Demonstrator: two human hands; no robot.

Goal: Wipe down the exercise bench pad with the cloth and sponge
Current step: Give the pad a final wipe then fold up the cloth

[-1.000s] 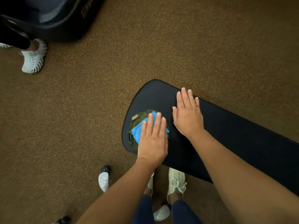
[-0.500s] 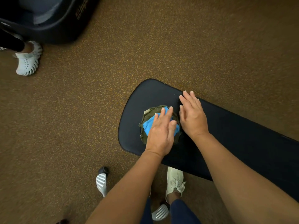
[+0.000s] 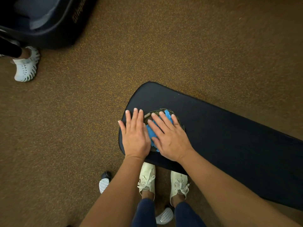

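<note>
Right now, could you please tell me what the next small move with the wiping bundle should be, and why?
Probably slide the right hand, which presses flat on the blue and olive wiping bundle, rightward along the bench pad. The bundle sits near the pad's rounded end beside the flat left hand, and the pad's long stretch lies to the right.
</note>
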